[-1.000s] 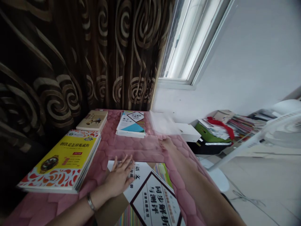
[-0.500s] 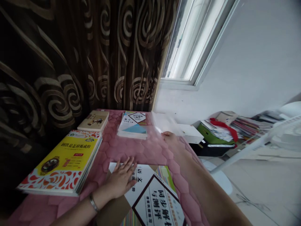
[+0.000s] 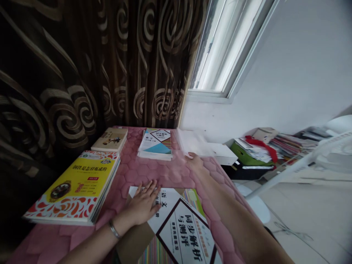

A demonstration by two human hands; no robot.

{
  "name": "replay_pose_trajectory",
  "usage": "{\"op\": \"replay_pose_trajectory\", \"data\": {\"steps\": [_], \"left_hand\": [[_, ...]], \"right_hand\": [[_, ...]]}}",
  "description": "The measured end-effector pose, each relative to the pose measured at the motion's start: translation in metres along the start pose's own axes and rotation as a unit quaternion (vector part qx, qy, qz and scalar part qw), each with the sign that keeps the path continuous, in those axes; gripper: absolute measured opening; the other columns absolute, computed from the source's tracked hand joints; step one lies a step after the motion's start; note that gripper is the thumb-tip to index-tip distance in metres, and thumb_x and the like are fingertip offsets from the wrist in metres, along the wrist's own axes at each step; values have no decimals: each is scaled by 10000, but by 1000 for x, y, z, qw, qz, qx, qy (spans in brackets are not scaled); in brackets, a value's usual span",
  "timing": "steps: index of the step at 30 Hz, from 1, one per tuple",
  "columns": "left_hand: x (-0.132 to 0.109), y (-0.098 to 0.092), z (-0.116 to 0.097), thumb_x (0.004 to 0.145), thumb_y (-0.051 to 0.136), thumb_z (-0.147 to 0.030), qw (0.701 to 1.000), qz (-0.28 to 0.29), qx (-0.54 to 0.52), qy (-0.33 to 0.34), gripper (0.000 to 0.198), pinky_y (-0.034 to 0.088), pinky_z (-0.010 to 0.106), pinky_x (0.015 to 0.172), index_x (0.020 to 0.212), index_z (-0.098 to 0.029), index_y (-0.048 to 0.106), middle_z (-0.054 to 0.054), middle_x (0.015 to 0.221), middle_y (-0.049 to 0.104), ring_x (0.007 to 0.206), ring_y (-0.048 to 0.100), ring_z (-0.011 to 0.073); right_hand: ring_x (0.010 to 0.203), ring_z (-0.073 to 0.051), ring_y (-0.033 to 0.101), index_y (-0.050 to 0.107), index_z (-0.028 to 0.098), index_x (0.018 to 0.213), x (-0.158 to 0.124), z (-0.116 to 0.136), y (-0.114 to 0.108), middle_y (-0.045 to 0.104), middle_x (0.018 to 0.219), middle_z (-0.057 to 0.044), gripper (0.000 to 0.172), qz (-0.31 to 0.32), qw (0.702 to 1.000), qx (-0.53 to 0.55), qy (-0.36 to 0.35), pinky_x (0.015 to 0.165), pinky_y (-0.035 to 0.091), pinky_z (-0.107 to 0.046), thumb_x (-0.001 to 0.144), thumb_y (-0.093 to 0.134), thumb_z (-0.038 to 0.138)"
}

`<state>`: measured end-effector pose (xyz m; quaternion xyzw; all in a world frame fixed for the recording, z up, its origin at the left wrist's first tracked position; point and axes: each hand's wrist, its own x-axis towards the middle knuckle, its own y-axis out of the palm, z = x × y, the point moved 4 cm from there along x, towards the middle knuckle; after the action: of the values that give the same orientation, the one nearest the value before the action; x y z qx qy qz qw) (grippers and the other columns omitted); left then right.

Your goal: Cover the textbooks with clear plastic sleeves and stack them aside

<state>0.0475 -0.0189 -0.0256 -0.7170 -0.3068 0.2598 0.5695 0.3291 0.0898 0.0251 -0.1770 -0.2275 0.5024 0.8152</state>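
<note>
Since a moment ago, the right hand (image 3: pixel 194 161) has drawn the clear sheet (image 3: pixel 192 145) nearer, fingers pinched on its edge at the table's (image 3: pixel 143 170) far right. Left hand (image 3: pixel 143 205) lies flat, fingers spread, on the workbook (image 3: pixel 181 227). Book stacks (image 3: pixel 75 187) sit left and beyond.

The pink quilted cloth table cover (image 3: pixel 143 170), centre frame, looks soft and matt with a stitched hexagon relief; the clear plastic sheet (image 3: pixel 192 143) at the right hand (image 3: pixel 194 161), upper centre, is thin, smooth and faintly glossy. The white-and-striped paper workbook (image 3: pixel 181 231) under the left hand (image 3: pixel 143 207), lower centre, has a smooth, slightly shiny cover over plain matt brown paper (image 3: pixel 134 240), and the yellow paperback book (image 3: pixel 78 183) at left is glossy. A thin metal bangle (image 3: pixel 113 230) on the left wrist shines; the brown swirl-patterned curtain (image 3: pixel 82 62), upper left, is woven cloth with a satin sheen.
</note>
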Motion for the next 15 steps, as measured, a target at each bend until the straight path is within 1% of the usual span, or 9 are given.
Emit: {"op": "replay_pose_trajectory", "data": {"steps": [2,4,5,6,7,9,10,12,15], "left_hand": [[0,-1,0,968,340,-528,1000,5,3,-3,646,124,557,1180,1528,-229,217,107,1599,149,1480,153,255],[0,-2,0,970,338,-518,1000,6,4,-2,646,124,560,1178,1528,-218,214,111,1599,149,1479,159,252],[0,-2,-1,972,337,-510,1000,5,4,1,642,130,558,1178,1528,-215,214,112,1598,153,1478,164,251],[0,-3,-1,974,334,-505,1000,2,3,2,636,138,556,1177,1527,-213,219,112,1597,159,1478,167,251],[0,-3,-1,974,329,-506,1000,1,2,3,632,147,553,1175,1525,-213,230,113,1596,165,1477,169,253],[-1,-3,-1,972,324,-518,1000,0,2,3,629,153,553,1174,1518,-213,259,115,1594,179,1476,172,261],[-1,-3,-2,970,328,-523,1000,0,3,3,630,149,553,1174,1515,-214,268,116,1593,185,1476,174,263],[-1,-3,-2,966,346,-518,1000,-3,4,4,629,137,553,1177,1513,-215,276,118,1590,205,1474,181,264],[0,-6,-2,965,364,-503,1000,-11,-4,7,613,129,555,1177,1504,-219,299,122,1587,230,1472,194,261]], "right_hand": [[880,-213,677,683,182,928,-31,12,-8,725,879,-68,153,34,999,8,-36,773,498,-301,813,585,202],[922,-206,674,701,212,956,-75,23,-19,727,970,-53,178,93,993,15,-69,814,514,-300,803,624,260],[928,-206,675,711,231,977,-100,29,-24,723,1023,-47,200,139,986,14,-90,833,521,-311,811,630,306],[973,-210,667,710,247,1029,-129,36,-27,708,1101,-49,238,222,965,-10,-139,882,513,-332,845,596,349],[1062,-226,638,709,254,1063,-157,43,-32,689,1160,-58,266,285,940,-34,-184,955,483,-357,859,585,371],[1218,-267,551,691,261,1149,-206,49,-40,616,1307,-71,354,377,897,-99,-207,1049,419,-402,830,637,404],[1248,-295,524,682,253,1181,-224,49,-43,589,1349,-81,447,409,880,-133,-201,1060,409,-424,766,705,417],[1335,-330,430,654,243,1240,-249,50,-47,520,1430,-81,598,446,855,-186,-186,1120,337,-460,678,779,403],[1410,-317,320,622,226,1289,-260,51,-44,466,1479,-54,602,466,836,-241,-160,1180,223,-473,698,721,278]]}}
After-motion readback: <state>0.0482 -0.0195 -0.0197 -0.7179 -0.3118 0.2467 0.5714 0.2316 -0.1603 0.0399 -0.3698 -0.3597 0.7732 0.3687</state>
